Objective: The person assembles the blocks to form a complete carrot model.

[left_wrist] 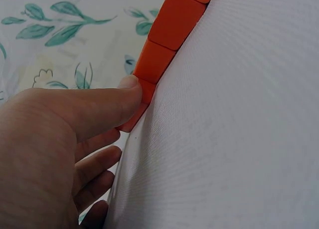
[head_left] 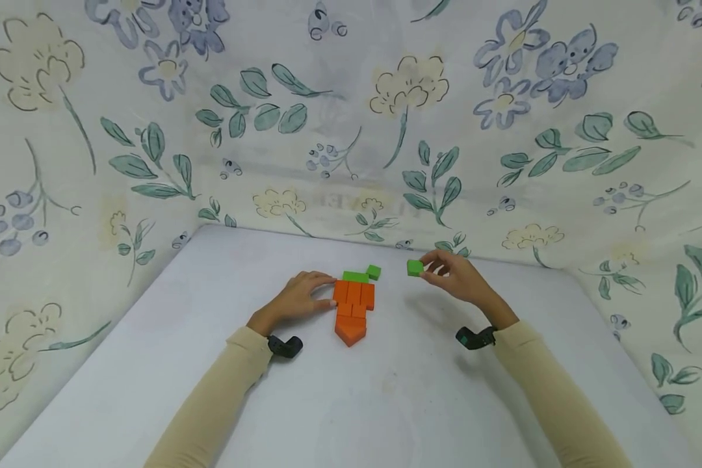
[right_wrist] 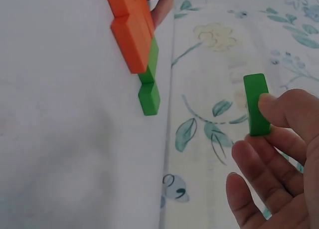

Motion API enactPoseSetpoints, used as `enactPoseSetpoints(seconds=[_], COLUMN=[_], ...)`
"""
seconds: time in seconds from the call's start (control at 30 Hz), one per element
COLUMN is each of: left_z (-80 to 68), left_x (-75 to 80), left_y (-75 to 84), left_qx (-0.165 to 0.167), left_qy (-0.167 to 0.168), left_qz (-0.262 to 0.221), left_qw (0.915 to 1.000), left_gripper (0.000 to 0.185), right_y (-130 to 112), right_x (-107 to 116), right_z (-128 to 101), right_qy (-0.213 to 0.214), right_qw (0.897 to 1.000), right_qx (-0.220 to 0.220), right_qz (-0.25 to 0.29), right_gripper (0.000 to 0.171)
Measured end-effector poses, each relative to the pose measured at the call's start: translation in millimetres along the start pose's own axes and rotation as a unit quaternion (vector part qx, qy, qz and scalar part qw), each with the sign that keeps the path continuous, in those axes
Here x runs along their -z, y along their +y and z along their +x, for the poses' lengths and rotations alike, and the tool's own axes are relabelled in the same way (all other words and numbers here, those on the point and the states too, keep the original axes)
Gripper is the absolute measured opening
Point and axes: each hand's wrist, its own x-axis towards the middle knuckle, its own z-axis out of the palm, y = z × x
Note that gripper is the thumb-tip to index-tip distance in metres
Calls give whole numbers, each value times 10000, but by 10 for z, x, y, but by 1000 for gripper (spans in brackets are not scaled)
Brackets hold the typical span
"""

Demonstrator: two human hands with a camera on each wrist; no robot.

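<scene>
A carrot shape of orange blocks [head_left: 353,309] lies flat on the white table [head_left: 386,403], with green blocks [head_left: 357,277] along its top and a small green block [head_left: 374,272] at its upper right. My left hand [head_left: 304,296] rests beside it, fingertips touching the orange blocks' [left_wrist: 164,34] left edge. My right hand [head_left: 453,273] is raised to the right of the shape and pinches a loose green block [head_left: 415,267] between thumb and fingers. The right wrist view shows that green block [right_wrist: 256,111] held clear of the green blocks [right_wrist: 149,92] on the table.
Floral cloth [head_left: 351,130] walls the table at the back and both sides. Black wrist straps [head_left: 285,346] sit on both sleeves.
</scene>
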Motion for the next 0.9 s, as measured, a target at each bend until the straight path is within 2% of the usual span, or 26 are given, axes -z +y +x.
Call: enactPoseSetpoints(seconds=[0.23, 0.47, 0.67, 0.9], left_z=[-22, -10, -11, 2], left_x=[-20, 7, 19, 6], left_y=[-3, -24, -49, -41], left_qx=[-53, 0, 59, -8], left_qy=[1, 14, -25, -24], left_qz=[-23, -28, -3, 10], left_qw=[10000, 10000, 10000, 10000], left_gripper=[60, 61, 61, 60], right_y=[-134, -206, -270, -262], right_x=[-74, -157, -274, -515], right_z=[386, 676, 847, 973], right_qy=[-362, -510, -538, -716], right_qw=[9991, 9985, 9981, 9968], right_qx=[-238, -125, -72, -209], right_qz=[5, 121, 285, 291], right_gripper=[29, 29, 30, 30])
